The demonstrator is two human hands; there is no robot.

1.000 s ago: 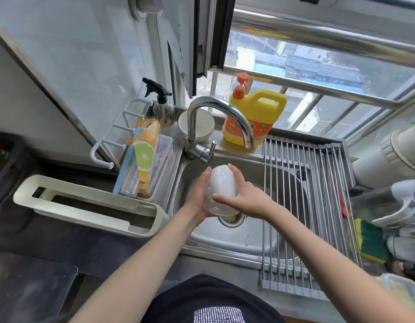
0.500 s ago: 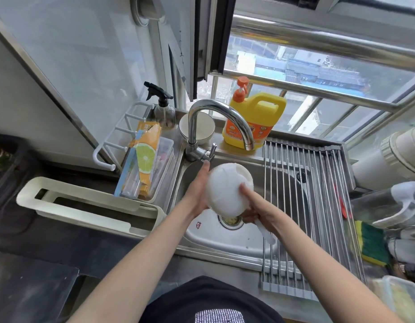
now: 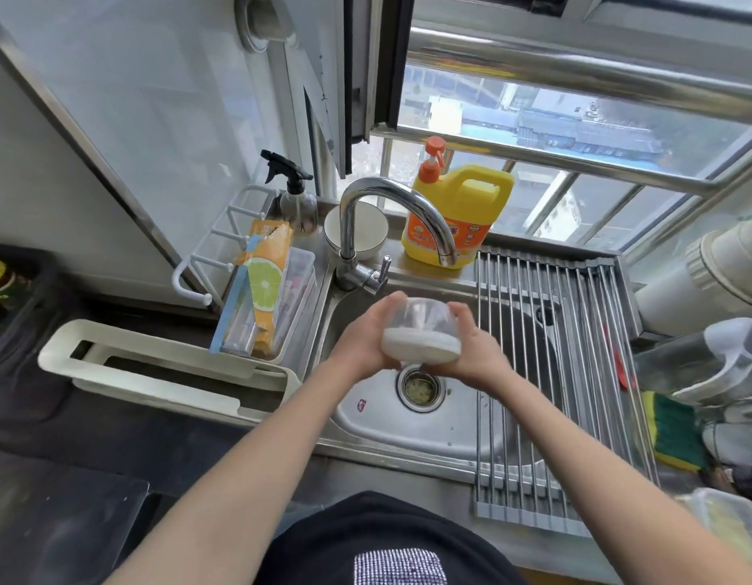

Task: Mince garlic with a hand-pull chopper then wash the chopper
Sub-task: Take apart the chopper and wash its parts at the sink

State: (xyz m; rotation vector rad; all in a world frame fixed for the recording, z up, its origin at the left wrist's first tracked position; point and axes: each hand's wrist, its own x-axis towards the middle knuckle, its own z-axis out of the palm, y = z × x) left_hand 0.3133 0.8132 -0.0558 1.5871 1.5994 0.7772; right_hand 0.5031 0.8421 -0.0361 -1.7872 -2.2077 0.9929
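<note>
Gripping the clear plastic chopper with white lid between left hand at 9 and right hand at 3, fingers curled round it, probably lid-down, over the steel sink.

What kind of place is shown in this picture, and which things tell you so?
Most likely a home kitchen, at the sink by a window. A steel sink with a curved tap, a yellow pump bottle, probably dish soap, and a roll-up drying rack all show it.
</note>
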